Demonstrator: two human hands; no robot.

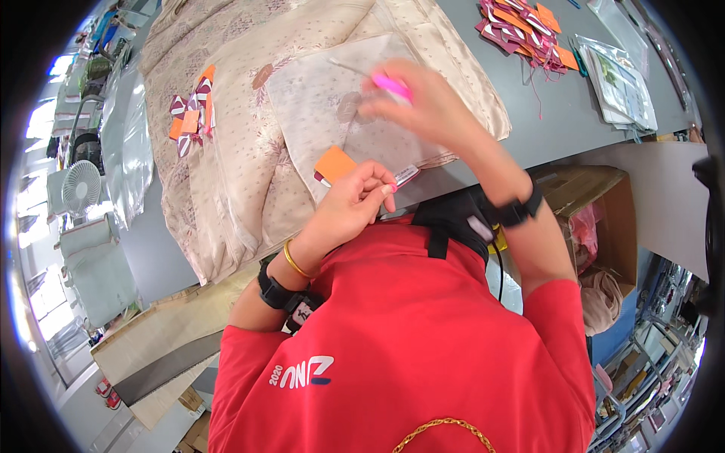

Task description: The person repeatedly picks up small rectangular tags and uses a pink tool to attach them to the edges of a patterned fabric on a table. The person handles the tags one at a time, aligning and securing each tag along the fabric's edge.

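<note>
My left hand [351, 204] is closed in a pinch at the near edge of the folded fabric. In its fingers is a hang tag, with an orange card [334, 163] showing on one side and a maroon-and-white piece [407, 176] on the other. A bit of pink shows at the fingertips. My right hand [423, 102], blurred by motion, is raised over the fabric to the right. It is wrapped round a pink-handled tool [393, 87] with a thin metal shaft; the tip is too blurred to tell its kind. Beneath both hands lies beige patterned fabric [249, 136] in a clear plastic bag [302, 98].
Maroon and orange tags lie in a small bunch [192, 117] on the fabric and in a larger pile [525, 30] at the far right of the grey table [544, 124]. Bagged papers [619, 87] lie beyond. An open cardboard box [615, 219] stands below the table's right edge.
</note>
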